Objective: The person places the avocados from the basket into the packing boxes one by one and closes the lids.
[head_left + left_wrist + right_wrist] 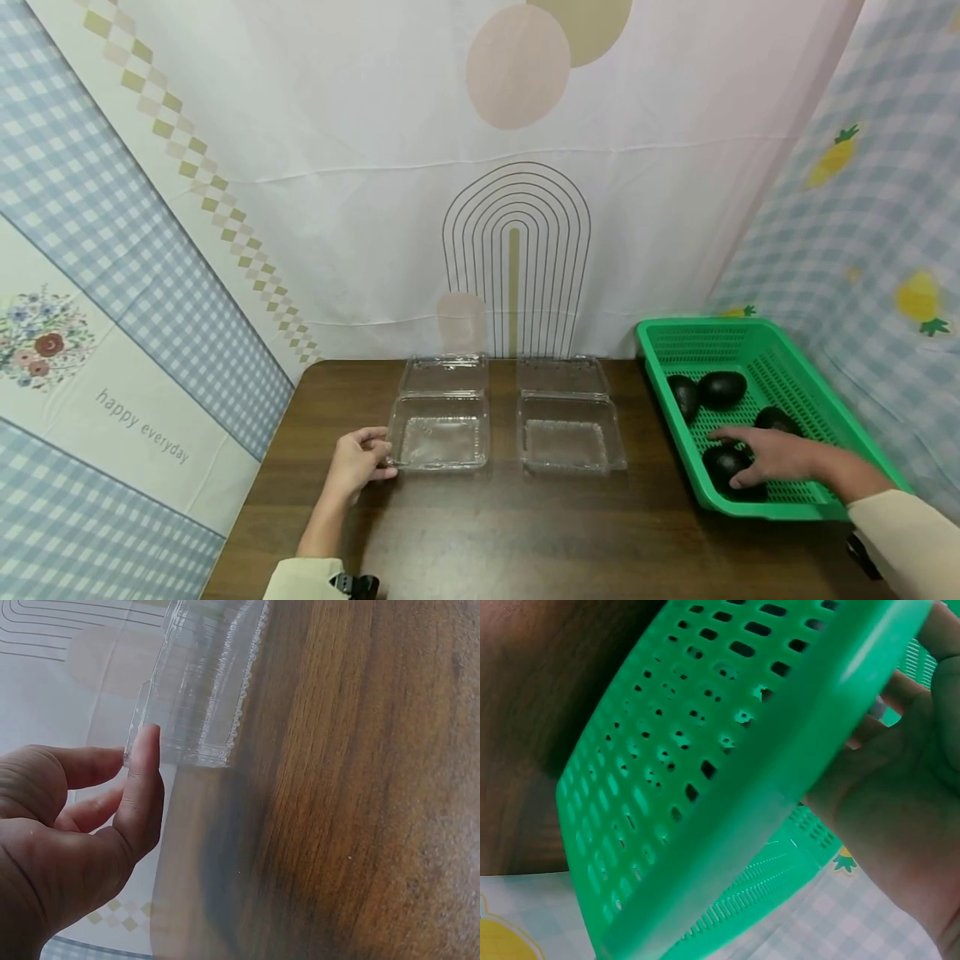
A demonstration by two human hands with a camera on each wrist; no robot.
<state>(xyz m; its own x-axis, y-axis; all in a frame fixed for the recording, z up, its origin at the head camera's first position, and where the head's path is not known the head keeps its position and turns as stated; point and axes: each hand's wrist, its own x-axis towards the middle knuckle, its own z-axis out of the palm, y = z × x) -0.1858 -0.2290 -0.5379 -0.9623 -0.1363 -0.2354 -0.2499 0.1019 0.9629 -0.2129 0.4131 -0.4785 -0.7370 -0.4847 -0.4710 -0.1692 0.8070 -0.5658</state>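
Observation:
My left hand (356,462) pinches the left rim of a clear plastic clamshell container (442,433), whose lid is folded back. The left wrist view shows the container's rim (139,720) between thumb and fingers. A second clear clamshell (567,442) lies beside it, also with its lid back. Inside a green plastic basket (862,467), my right hand (780,454) curves its thumb and fingers round a dark avocado (726,471) near the front. In the right wrist view the basket wall hides that avocado and most fingertips of the hand (900,795).
More dark avocados lie in the basket, one (722,389) towards the back and another (777,421) partly behind my right hand. The brown wooden table (510,533) meets a printed cloth (360,208) at its back edge. Checked cloths hang on both sides.

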